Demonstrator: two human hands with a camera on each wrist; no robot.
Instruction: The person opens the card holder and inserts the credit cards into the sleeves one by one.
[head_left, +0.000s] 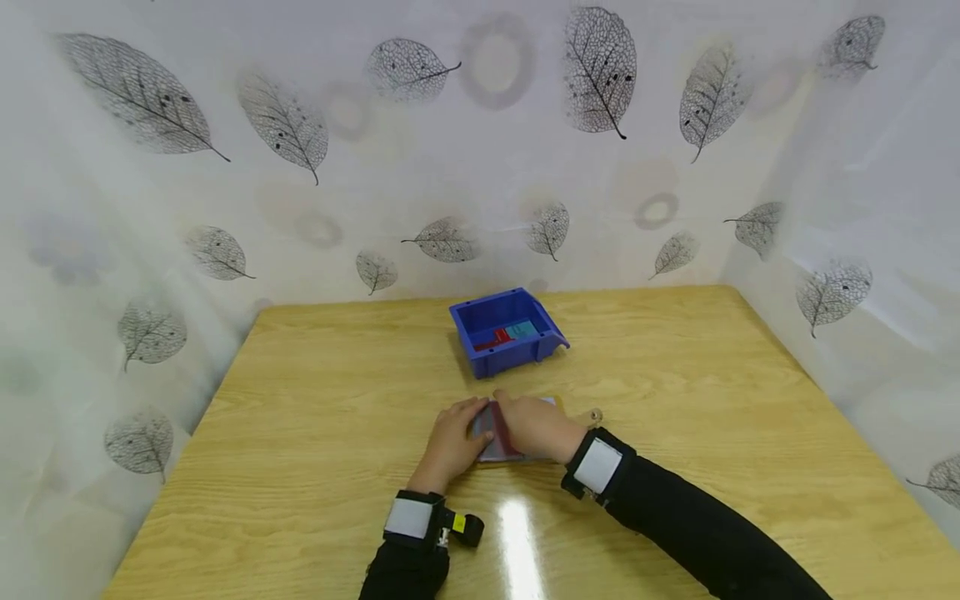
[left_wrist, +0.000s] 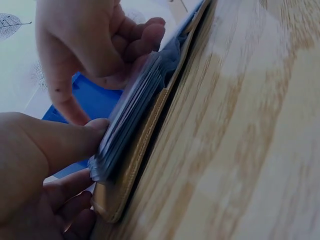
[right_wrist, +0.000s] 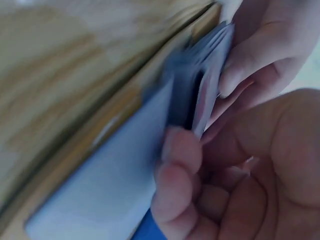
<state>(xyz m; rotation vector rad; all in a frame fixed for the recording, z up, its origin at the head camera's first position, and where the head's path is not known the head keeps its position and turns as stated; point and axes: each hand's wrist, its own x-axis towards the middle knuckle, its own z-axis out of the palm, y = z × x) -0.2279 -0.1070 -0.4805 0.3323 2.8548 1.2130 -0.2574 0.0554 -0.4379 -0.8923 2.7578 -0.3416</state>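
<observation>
Left hand (head_left: 448,443): grasping, thumb on the edge of the clear sleeves (left_wrist: 131,117), fingers curled at the near end of the stack
Card holder (head_left: 492,452): open on the table (head_left: 315,417), between both hands; tan stitched cover (left_wrist: 144,142) below, maroon piece (head_left: 507,435) showing at the sleeves
Handling, my read: light; cover bendy but holds shape, sleeves floppy, slick, likely to fan or crease. Take the cover by its stitched edge, pinch one sleeve near its mouth, don't yank
Blue bin (head_left: 512,358): just beyond both hands, red card (head_left: 493,338) and teal card (head_left: 522,330) inside
Right hand (head_left: 536,427): fingers curled, pinching at the sleeves; can't tell if a loose card is in the grip
Strap with round snap (head_left: 595,416): just beside right wrist
</observation>
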